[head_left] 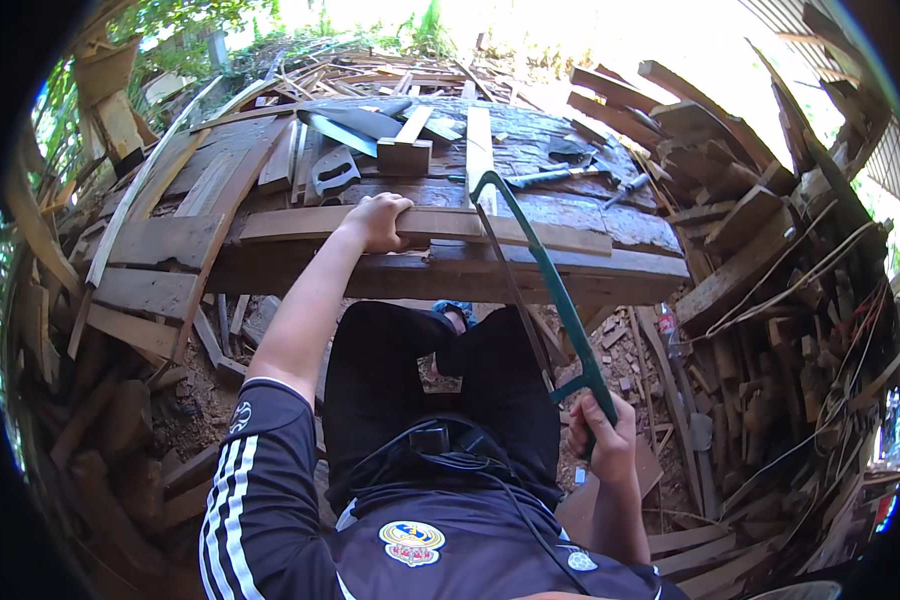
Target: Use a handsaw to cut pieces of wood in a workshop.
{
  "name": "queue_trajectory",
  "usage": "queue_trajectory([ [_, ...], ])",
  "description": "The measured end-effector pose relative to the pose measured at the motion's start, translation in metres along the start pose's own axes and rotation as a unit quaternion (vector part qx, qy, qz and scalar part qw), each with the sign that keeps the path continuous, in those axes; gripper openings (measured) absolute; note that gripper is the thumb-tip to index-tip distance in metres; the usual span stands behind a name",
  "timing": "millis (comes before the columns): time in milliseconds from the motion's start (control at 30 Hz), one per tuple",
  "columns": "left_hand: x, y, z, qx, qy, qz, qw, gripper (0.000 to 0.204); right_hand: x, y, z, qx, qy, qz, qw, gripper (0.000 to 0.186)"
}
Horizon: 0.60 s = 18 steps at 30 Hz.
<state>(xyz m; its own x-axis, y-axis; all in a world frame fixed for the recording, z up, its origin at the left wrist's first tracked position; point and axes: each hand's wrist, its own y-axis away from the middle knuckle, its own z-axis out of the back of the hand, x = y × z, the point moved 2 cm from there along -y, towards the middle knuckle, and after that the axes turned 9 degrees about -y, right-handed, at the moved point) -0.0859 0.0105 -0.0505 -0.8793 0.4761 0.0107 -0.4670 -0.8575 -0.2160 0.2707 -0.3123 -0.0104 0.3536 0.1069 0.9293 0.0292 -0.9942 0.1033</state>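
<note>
My left hand (375, 222) grips a narrow wooden board (300, 223) lying along the near edge of a weathered plank bench (625, 264). My right hand (610, 435) is closed round the handle of a green bow saw (560, 300), low at the right, beside my thigh. The saw slants up and away to the board, where its blade crosses at the board's right part. A pale upright strip of wood (478, 145) lies beyond the saw's tip. A hand saw with a grey handle (336, 176) rests on the bench just beyond my left hand.
A small wooden block (403, 156), a hammer-like tool (550, 177) and other tools lie on the bench. Loose planks (150, 290) lean at the left. Heaped scrap wood (740, 230) crowds the right side. Wood chips and offcuts (620, 365) litter the ground below.
</note>
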Motion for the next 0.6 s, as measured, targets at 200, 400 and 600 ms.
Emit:
queue_trajectory([
  [200, 0.007, 0.0, 0.006, 0.006, 0.038, 0.056, 0.998, 0.059, 0.016, -0.027, -0.029, 0.021, 0.102, 0.065, 0.992, 0.023],
  [400, 0.012, -0.014, -0.006, 0.016, -0.004, 0.069, 0.997, 0.055, -0.009, -0.082, -0.057, 0.017, 0.093, 0.15, 0.984, 0.013],
  [600, 0.001, -0.012, -0.008, 0.007, -0.058, 0.069, 0.996, 0.055, -0.055, -0.187, -0.075, 0.005, 0.106, 0.174, 0.979, 0.014],
])
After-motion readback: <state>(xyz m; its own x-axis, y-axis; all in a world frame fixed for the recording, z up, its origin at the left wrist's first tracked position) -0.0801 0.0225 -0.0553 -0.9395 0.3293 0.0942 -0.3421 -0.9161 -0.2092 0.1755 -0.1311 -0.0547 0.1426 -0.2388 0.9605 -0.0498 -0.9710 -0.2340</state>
